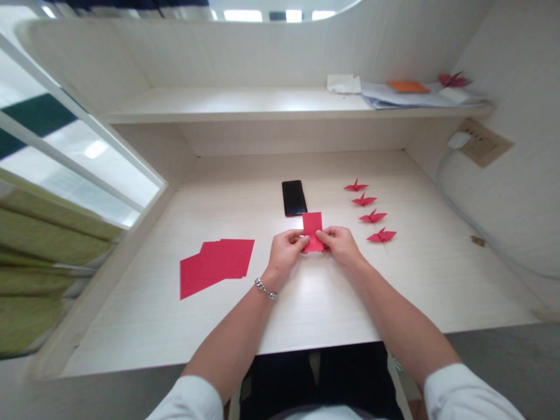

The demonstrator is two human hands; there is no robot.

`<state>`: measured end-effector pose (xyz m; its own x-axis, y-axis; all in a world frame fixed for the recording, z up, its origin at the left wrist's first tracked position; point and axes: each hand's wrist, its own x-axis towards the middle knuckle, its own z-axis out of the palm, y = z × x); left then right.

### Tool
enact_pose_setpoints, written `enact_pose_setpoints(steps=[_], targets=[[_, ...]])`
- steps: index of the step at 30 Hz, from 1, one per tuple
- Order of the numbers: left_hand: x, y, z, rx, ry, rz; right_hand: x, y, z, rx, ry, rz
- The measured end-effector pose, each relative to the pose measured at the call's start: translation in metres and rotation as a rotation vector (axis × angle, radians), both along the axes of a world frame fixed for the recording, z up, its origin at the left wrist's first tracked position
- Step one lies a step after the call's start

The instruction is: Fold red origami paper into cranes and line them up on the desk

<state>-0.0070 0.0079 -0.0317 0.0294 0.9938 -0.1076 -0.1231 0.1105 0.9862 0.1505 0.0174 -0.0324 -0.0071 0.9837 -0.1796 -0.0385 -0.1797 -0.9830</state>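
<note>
Between my two hands, over the middle of the desk, is a red sheet of paper (312,224) folded into a small upright rectangle. My left hand (285,249) pinches its lower left edge, thumb on top. On the lower right side, my right hand (342,245) pinches it the same way, thumb pressing on the face. The fingers behind the paper are mostly hidden. Off to the left lie several flat red paper sheets (223,259), overlapping. Several folded red paper cranes stand in a slanting row to the right, the nearest crane (382,235) close to my right hand.
A black phone (294,197) lies just behind the paper. Above the desk (153,326) runs a shelf (219,105) with papers, an orange piece (409,87) and another red folded paper (455,80). A white cable (459,210) hangs from the wall socket (485,143) at right.
</note>
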Motion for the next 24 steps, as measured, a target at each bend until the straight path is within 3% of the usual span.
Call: enact_pose_setpoints(steps=[13,19,24], targets=[[0.0,0.0,0.009,-0.005,-0.03,0.054,0.004,-0.001,0.005,0.014,-0.069,0.089],[0.0,0.001,0.006,0.007,-0.059,0.085,0.002,-0.004,0.008,-0.013,-0.046,0.151],[-0.001,0.003,0.004,0.015,-0.183,0.057,0.008,-0.004,0.01,0.034,-0.179,0.3]])
